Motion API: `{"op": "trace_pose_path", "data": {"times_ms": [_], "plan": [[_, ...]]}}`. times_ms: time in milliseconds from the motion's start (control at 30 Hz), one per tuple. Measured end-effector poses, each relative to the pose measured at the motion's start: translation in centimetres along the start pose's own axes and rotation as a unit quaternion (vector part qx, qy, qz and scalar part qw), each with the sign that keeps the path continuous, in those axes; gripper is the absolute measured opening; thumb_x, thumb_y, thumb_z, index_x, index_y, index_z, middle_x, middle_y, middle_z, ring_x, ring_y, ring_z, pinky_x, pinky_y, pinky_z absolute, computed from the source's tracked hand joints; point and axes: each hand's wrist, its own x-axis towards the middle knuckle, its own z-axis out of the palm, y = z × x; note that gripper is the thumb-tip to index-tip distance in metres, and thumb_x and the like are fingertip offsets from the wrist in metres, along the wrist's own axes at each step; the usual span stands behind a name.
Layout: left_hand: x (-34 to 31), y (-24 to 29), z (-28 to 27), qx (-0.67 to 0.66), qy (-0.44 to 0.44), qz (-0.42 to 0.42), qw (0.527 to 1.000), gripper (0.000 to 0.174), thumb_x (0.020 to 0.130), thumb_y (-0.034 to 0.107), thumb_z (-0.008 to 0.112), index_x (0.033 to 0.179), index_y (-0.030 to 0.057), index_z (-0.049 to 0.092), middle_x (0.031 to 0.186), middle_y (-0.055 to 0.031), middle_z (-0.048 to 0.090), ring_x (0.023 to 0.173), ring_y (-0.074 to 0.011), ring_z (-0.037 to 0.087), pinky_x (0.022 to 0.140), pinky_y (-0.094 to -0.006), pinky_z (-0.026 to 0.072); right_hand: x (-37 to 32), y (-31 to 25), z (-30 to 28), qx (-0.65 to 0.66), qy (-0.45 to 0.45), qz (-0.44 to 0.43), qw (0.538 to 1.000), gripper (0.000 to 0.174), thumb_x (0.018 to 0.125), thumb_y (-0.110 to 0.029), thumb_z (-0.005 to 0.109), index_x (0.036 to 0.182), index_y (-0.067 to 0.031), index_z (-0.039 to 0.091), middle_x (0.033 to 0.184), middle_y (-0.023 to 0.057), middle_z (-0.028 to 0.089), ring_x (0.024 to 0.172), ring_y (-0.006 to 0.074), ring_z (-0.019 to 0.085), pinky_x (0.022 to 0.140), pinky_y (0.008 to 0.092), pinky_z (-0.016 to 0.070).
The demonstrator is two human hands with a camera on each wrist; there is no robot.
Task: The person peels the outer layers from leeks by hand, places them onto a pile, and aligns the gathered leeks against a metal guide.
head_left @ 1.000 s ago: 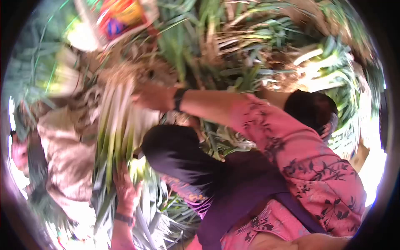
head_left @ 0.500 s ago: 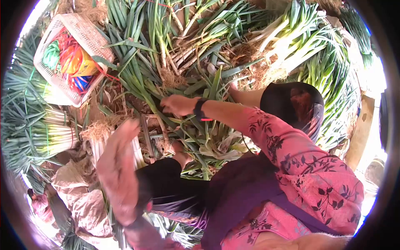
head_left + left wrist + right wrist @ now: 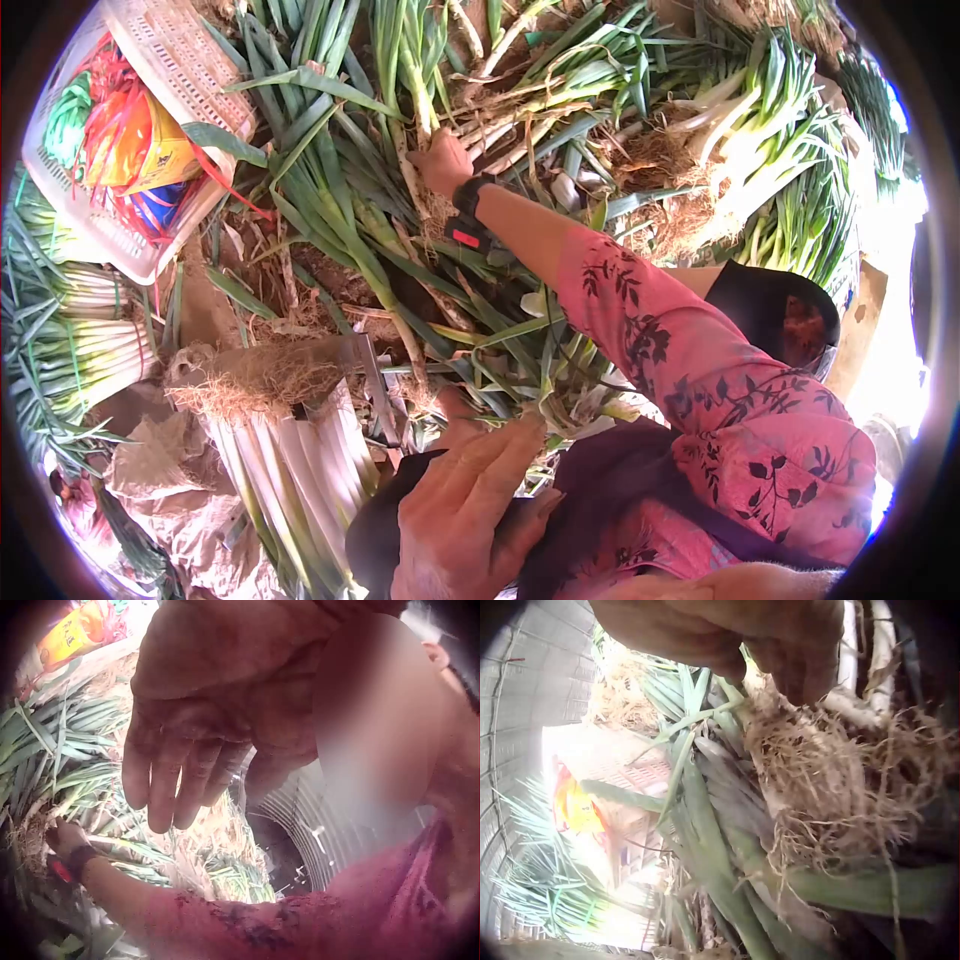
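Observation:
My right hand point(image 3: 443, 162) reaches out over the loose leeks and grips a leek stalk point(image 3: 422, 105) near its root end. In the right wrist view the hand point(image 3: 735, 637) is at the top, its fingers over the leeks, with tangled roots point(image 3: 817, 772) hanging below. My left hand point(image 3: 470, 510) is raised near the knee, holding nothing; its relaxed fingers also show in the left wrist view, on the hand point(image 3: 217, 697). Beside it, a row of trimmed white leeks point(image 3: 295, 470) lies with roots toward a flat metal blade point(image 3: 375, 385).
A white plastic basket point(image 3: 190, 75) with coloured ties and a yellow packet point(image 3: 165, 155) stands at upper left. Tied leek bundles point(image 3: 95, 360) lie at the left edge, more leeks point(image 3: 770, 150) at the right. Brown sacking point(image 3: 165, 480) lies lower left.
My left hand has left the white leeks and moved right, toward the knee. My right hand has moved from those leeks up to the loose ones and taken hold of a stalk.

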Motion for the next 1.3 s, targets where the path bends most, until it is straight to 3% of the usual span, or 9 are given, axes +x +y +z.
{"op": "trace_pose_path", "data": {"times_ms": [167,233,300,467,633,900,1167,1267,1300], "plan": [[0.3,-0.3,-0.6,-0.028,0.010,0.003,1.000,0.043,0.077,0.006,0.067,0.120,0.0027,0.060,0.110,-0.0196,0.063,0.096,-0.0349,0.063,0.081,-0.0376,0.0507,3.4,0.0,-1.6,0.012,-0.210,0.082,0.974,0.048,0.073,-0.032,0.077,0.100,0.0037,0.061,0.090,0.0176,0.064,0.088,0.0289,0.063,0.076,0.0374,0.0493],[0.2,0.3,-1.0,-0.027,-0.003,-0.002,1.000,0.043,0.077,0.006,0.067,0.120,0.0024,0.060,0.111,-0.0201,0.063,0.096,-0.0357,0.063,0.081,-0.0378,0.0507,0.8,-0.6,-2.2,0.339,-0.252,0.111,0.900,0.041,0.074,-0.034,0.076,0.097,-0.0010,0.066,0.084,0.0086,0.064,0.078,0.0183,0.061,0.070,0.0316,0.0489],[0.4,1.0,-1.4,-0.006,-0.022,-0.020,1.000,0.038,0.083,0.006,0.061,0.121,0.0009,0.059,0.114,-0.0196,0.062,0.099,-0.0340,0.063,0.084,-0.0368,0.0494,-5.9,-1.5,-8.0,0.270,-0.302,-0.086,0.910,0.033,0.085,-0.027,0.064,0.103,0.0003,0.066,0.078,0.0042,0.063,0.068,0.0112,0.056,0.062,0.0301,0.0466],[-0.2,-1.4,-0.3,0.012,0.000,0.021,1.000,0.041,0.083,0.012,0.067,0.121,0.0011,0.057,0.107,-0.0179,0.065,0.092,-0.0335,0.064,0.080,-0.0383,0.0506,-18.9,8.0,-6.9,0.309,-0.395,0.148,0.852,0.026,0.089,-0.022,0.064,0.104,-0.0016,0.063,0.084,0.0055,0.062,0.074,0.0148,0.059,0.067,0.0333,0.0498],[-1.1,-1.3,0.7,0.021,0.057,0.020,0.998,0.034,0.088,0.013,0.062,0.118,-0.0033,0.058,0.104,-0.0216,0.065,0.081,-0.0302,0.067,0.074,-0.0361,0.0520,-18.9,5.1,-9.7,0.598,-0.382,0.268,0.652,0.022,0.091,-0.020,0.063,0.095,0.0007,0.061,0.084,0.0067,0.064,0.074,0.0179,0.063,0.066,0.0339,0.0525],[0.5,-4.0,1.9,-0.080,0.142,0.015,0.986,0.033,0.092,0.018,0.062,0.114,-0.0060,0.060,0.101,-0.0206,0.068,0.089,-0.0258,0.068,0.081,-0.0340,0.0526,-27.7,-4.0,-18.6,0.393,-0.262,0.002,0.881,0.026,0.090,-0.017,0.060,0.101,0.0062,0.060,0.082,0.0046,0.061,0.077,0.0087,0.054,0.065,0.0272,0.0474],[0.8,-2.6,4.7,-0.480,0.277,0.046,0.831,0.022,0.093,0.022,0.060,0.099,0.0013,0.062,0.080,-0.0052,0.064,0.065,-0.0133,0.060,0.060,-0.0252,0.0531,-37.1,-3.9,-23.9,0.330,-0.263,-0.123,0.898,0.027,0.088,-0.013,0.060,0.109,0.0025,0.055,0.084,0.0010,0.059,0.077,0.0062,0.051,0.067,0.0279,0.0479],[-1.4,-3.2,5.8,-0.164,0.172,-0.161,0.958,0.018,0.093,0.015,0.052,0.102,0.0008,0.060,0.082,-0.0077,0.063,0.066,-0.0168,0.061,0.057,-0.0277,0.0492,-38.4,-6.3,-26.3,0.397,-0.278,-0.111,0.867,0.026,0.088,-0.011,0.060,0.111,-0.0002,0.056,0.080,-0.0007,0.058,0.068,0.0056,0.052,0.059,0.0250,0.0467],[-2.5,-7.8,9.6,-0.323,0.160,0.185,0.914,0.019,0.091,0.014,0.054,0.106,0.0022,0.058,0.093,-0.0090,0.062,0.081,-0.0196,0.061,0.068,-0.0306,0.0494,-38.1,-6.9,-26.8,0.339,-0.261,-0.132,0.894,0.026,0.088,-0.010,0.060,0.112,-0.0012,0.057,0.078,-0.0016,0.058,0.066,0.0053,0.051,0.056,0.0240,0.0459]]}}
